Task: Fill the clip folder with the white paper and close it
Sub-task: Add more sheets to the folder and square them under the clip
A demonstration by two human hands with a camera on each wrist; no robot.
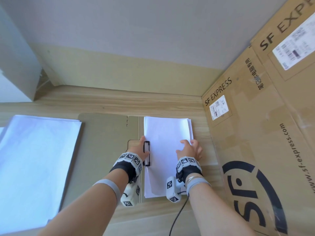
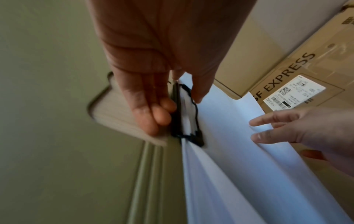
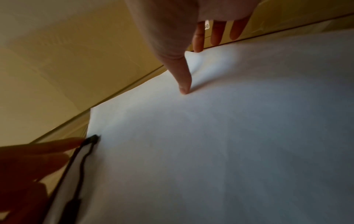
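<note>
A spare paper pile (image 1: 37, 160) lies at far left on the wooden table (image 1: 119, 101). Beside it the olive clip folder (image 1: 105, 133) lies open. The left hand (image 1: 141, 149) pinches the black clip (image 1: 147, 153) at the folder's spine, thumb over the wire, fingers behind. The white paper (image 1: 163, 150) sits under the clip, and the right hand (image 1: 189, 149) rests on its right edge, fingers spread and relaxed. Cardboard boxes (image 1: 255, 116) stand at right.
</note>
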